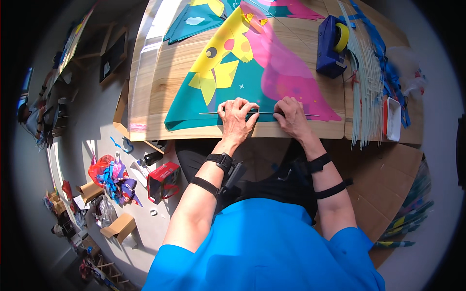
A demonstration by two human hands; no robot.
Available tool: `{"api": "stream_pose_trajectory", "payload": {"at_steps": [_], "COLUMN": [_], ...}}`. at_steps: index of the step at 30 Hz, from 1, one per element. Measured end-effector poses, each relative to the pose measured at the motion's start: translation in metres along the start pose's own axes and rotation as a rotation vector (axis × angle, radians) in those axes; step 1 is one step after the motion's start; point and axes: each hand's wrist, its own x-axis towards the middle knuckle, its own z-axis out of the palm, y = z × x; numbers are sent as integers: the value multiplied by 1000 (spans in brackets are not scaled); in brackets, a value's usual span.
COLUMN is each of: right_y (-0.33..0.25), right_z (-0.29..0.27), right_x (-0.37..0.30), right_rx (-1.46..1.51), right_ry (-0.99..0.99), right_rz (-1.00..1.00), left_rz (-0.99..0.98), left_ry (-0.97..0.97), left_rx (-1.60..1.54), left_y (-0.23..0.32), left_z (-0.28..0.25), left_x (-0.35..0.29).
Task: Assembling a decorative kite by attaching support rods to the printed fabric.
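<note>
The left hand (pixel 236 116) and the right hand (pixel 292 118) are side by side at the near edge of the tabletop (pixel 151 92), a short gap between them. Each grip is closed, thumb against fingers, on a thin rod (pixel 265 113) that runs left to right between them, its ends showing beyond both hands. The rod lies over the near edge of a triangular sheet (pixel 252 77) printed in green, yellow and pink, spread with its point at the far side. Another coloured sheet (pixel 191 24) lies farther off to the left. To the right are a dark blue tape dispenser (pixel 330 63), a bundle of pale sticks (pixel 364 97) and a white tray (pixel 393 119).
</note>
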Motion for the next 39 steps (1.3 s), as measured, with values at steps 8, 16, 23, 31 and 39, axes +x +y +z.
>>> {"api": "stream_pose_trajectory", "payload": {"at_steps": [8, 16, 23, 31, 39], "right_y": [2, 11, 0, -10, -7], "right_z": [-2, -11, -13, 14, 17], "right_x": [0, 3, -3, 11, 13], "right_rx": [3, 132, -53, -96, -110], "right_ry": [-23, 37, 139, 114, 121], "right_rz": [33, 31, -83, -119, -124], "left_rz": [-2, -15, 2, 0, 17], "left_ry": [-27, -91, -113, -109, -108], "left_rx": [-6, -21, 22, 7, 13], "left_y": [2, -1, -1, -2, -3], "left_z": [-1, -7, -8, -6, -6], "left_x": [3, 4, 4, 4, 3]}}
